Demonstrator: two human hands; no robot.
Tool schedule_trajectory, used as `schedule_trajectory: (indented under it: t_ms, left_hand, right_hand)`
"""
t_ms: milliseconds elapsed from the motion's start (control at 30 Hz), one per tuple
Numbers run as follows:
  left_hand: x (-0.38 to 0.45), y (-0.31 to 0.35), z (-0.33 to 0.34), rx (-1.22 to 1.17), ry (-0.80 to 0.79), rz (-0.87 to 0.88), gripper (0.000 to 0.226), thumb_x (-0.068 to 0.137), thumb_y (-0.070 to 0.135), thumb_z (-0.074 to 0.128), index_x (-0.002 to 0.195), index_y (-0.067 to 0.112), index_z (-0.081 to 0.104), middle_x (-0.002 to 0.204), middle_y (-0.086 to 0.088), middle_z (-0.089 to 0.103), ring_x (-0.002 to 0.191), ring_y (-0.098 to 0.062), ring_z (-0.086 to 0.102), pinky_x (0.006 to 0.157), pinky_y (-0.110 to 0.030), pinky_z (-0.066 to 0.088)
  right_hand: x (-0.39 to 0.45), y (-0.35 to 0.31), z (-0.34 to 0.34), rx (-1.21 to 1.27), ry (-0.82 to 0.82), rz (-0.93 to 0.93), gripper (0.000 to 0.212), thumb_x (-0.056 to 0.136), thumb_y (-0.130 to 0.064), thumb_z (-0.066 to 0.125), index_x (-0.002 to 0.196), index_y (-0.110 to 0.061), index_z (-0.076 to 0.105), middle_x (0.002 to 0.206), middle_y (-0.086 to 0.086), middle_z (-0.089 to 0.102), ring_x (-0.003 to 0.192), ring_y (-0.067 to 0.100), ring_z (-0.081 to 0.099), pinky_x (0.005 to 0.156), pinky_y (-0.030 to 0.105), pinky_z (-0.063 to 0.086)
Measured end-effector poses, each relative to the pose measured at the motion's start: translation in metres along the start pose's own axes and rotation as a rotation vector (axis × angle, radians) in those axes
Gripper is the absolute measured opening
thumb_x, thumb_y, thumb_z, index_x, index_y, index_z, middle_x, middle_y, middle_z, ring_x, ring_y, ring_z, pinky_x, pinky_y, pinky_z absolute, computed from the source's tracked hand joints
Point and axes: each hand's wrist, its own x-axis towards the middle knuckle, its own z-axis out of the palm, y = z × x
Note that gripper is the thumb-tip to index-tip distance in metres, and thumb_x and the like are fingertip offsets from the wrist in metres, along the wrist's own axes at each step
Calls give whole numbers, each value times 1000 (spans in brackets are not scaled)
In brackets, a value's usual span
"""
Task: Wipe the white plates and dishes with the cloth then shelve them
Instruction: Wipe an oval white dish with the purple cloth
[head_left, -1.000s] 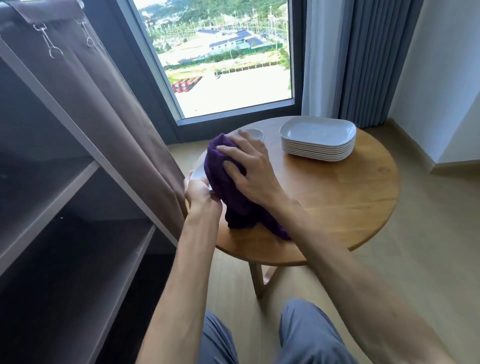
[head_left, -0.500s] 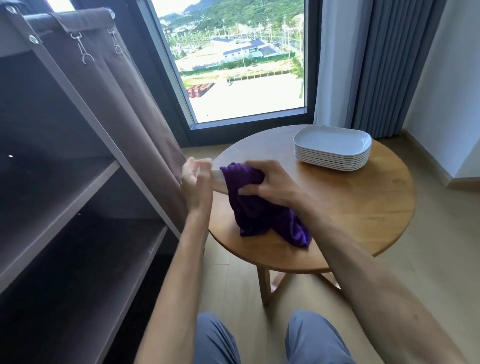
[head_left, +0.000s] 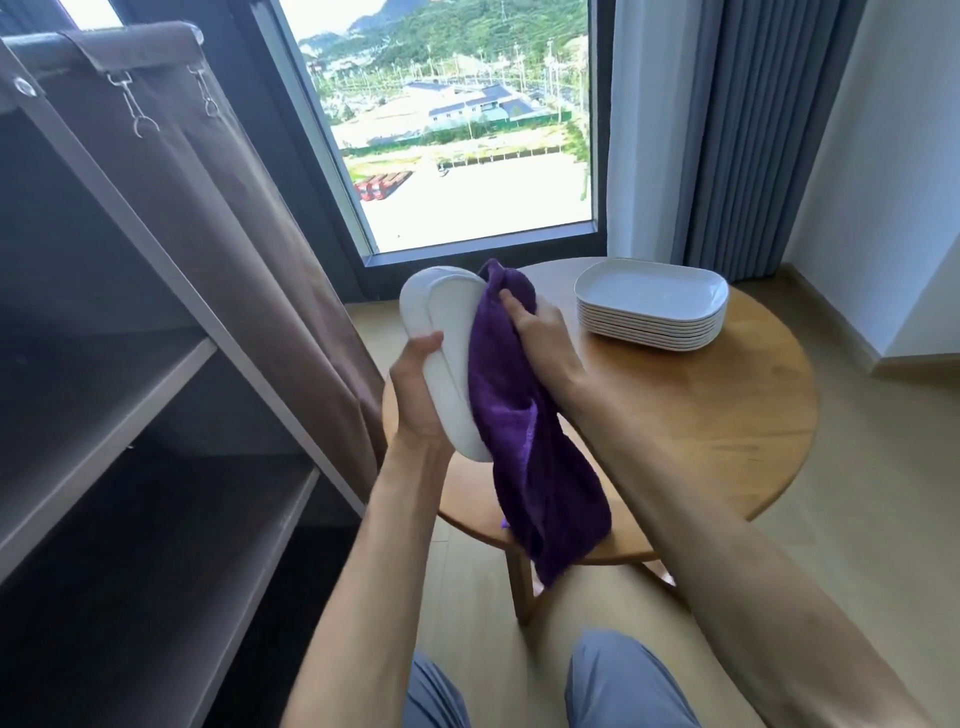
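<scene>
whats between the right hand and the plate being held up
The purple cloth: the right hand presses it against the white plate in the head view.

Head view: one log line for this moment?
step: wiping | left hand: holds plate on edge | right hand: presses cloth on plate | stack: on table | shelving: not yet

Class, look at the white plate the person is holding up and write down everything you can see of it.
The white plate is oblong with rounded corners, smooth and glossy, like ceramic or melamine. It is held off the round wooden table, tipped up nearly on edge, its underside with a raised foot ring facing the camera. The left hand grips its lower edge, thumb on the back. The purple cloth covers its right side, pressed on by the right hand, and hangs below. Its front face is hidden.
</scene>
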Motion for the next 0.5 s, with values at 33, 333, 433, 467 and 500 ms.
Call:
schedule_trajectory:
  t_ms: [33,333,433,467,500]
  left_hand:
    - [0,-4,6,17,31,5,60,73,31,69,127,5,63,108,-16,67,99,-31,63,89,-41,52]
    - [16,-5,37,186,168,134,71,84,47,67,142,6,57,117,-13,65,109,-22,66,90,-30,54]
    - [23,-7,29,194,212,128,66,86,50,67,133,5,57,113,-11,60,107,-20,60,94,-30,48]
    - [25,-6,26,208,209,120,59,88,50,62,128,6,56,111,-12,58,105,-21,58,96,-31,48]
    - [31,-5,26,206,203,119,54,90,49,60,123,7,56,108,-15,55,103,-24,56,97,-33,46]
  right_hand:
    - [-1,-1,5,-146,51,-74,32,104,-32,54,126,-12,65,121,9,70,112,25,65,100,38,51]
    - [-19,1,28,-7,-67,-157,38,110,-31,37,138,-13,56,127,9,67,117,21,65,107,46,49]
    - [-27,5,28,-28,-100,-190,42,109,-29,35,141,-12,55,131,8,66,121,19,63,110,44,46]
    - [-31,7,27,-34,-98,-199,44,107,-31,35,141,-12,55,131,8,66,121,18,62,110,44,46]
    - [-35,10,27,-39,-90,-206,46,105,-33,36,140,-10,56,129,9,66,120,19,63,109,46,46]
